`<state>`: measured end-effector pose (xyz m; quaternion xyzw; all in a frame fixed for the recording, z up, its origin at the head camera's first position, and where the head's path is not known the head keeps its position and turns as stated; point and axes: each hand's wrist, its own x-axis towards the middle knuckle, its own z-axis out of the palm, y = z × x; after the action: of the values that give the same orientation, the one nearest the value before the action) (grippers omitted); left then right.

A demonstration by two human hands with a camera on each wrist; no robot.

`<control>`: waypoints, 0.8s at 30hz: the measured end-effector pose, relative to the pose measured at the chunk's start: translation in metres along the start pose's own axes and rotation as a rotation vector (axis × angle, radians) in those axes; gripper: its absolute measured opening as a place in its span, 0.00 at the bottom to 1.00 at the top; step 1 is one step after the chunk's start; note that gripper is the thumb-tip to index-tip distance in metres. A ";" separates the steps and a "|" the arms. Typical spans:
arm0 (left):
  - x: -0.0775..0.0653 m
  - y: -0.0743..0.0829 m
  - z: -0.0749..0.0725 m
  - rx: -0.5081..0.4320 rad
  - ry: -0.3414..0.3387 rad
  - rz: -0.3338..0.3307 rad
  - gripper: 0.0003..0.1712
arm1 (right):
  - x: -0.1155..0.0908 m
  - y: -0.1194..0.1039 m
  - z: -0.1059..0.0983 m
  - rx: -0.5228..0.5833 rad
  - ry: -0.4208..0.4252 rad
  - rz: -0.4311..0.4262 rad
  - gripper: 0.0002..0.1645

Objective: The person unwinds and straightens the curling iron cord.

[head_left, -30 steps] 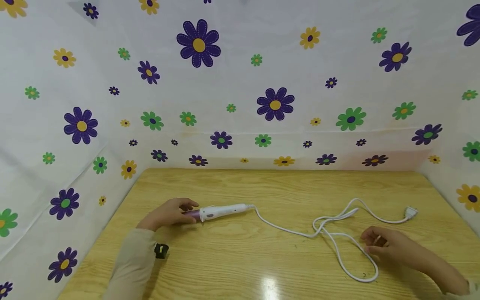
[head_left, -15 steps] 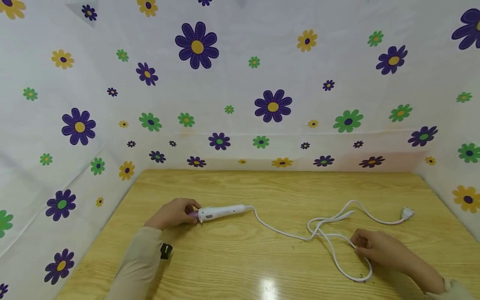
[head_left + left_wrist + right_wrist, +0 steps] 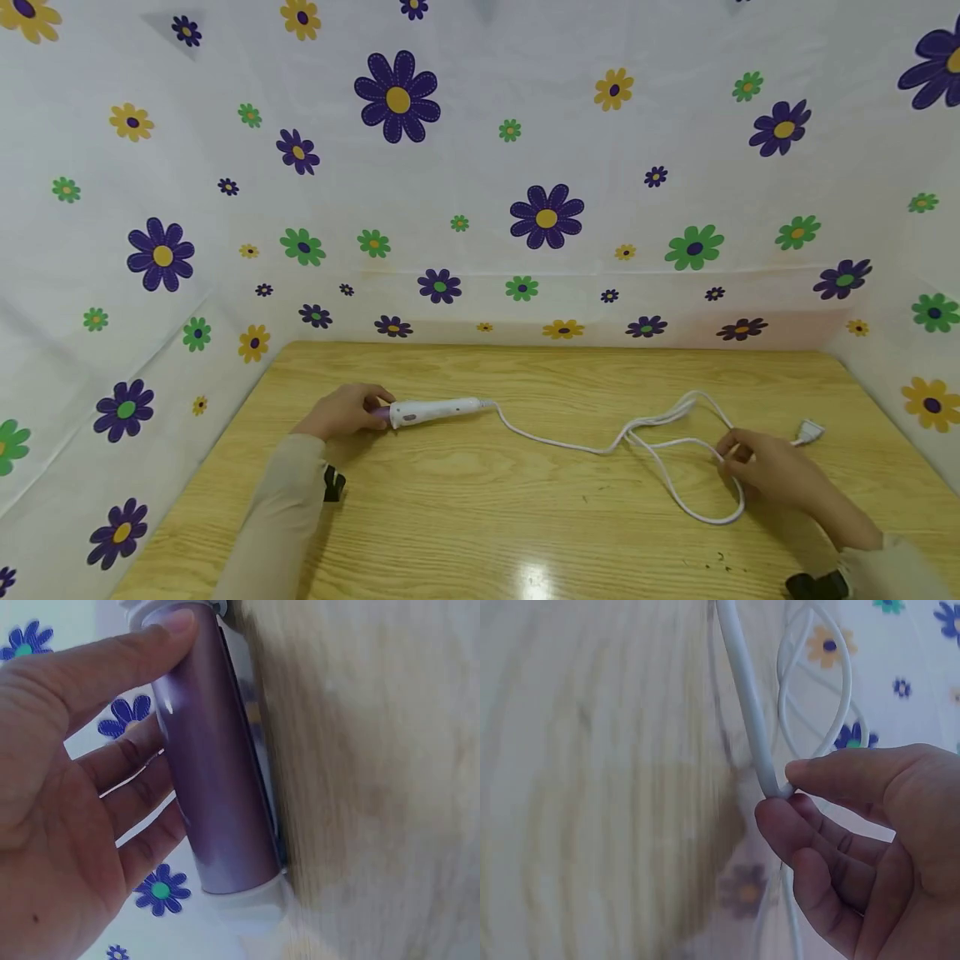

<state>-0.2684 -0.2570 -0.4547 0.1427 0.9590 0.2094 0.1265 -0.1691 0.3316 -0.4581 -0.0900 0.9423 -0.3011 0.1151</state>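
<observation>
My left hand (image 3: 347,412) grips a curling iron by its purple barrel, at the left of the table. In the left wrist view the thumb presses the barrel (image 3: 214,765) near one white end, with the fingers curled behind it. The iron's white handle (image 3: 435,411) points right in the head view, and a white power cord (image 3: 555,442) runs from its end. At the right, my right hand (image 3: 780,471) pinches the cord's loop. Between thumb and fingertips, in the right wrist view, the cord (image 3: 746,697) bends sharply. The white plug (image 3: 810,431) lies just beyond the right hand.
The wooden table (image 3: 465,517) carries the iron and cord. A white cloth (image 3: 480,167) with printed flowers stands behind and along both sides. Black wrist straps show at the left sleeve (image 3: 270,500) and the right sleeve (image 3: 885,567). Small dark specks lie near the front right.
My right hand has moved from beside the cord's loop to pinching it, and the loop has shifted away from the table's front. The left hand keeps hold of the barrel.
</observation>
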 end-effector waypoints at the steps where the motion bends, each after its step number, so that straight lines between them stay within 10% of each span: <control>1: 0.001 -0.002 -0.001 -0.001 0.003 -0.002 0.21 | 0.000 0.003 -0.001 0.007 0.005 0.011 0.10; 24: 0.005 -0.012 0.001 -0.110 0.071 -0.037 0.25 | -0.005 0.022 -0.002 0.081 0.064 0.068 0.18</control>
<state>-0.2751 -0.2652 -0.4616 0.1104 0.9524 0.2645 0.1039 -0.1669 0.3522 -0.4685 -0.0435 0.9351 -0.3375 0.0989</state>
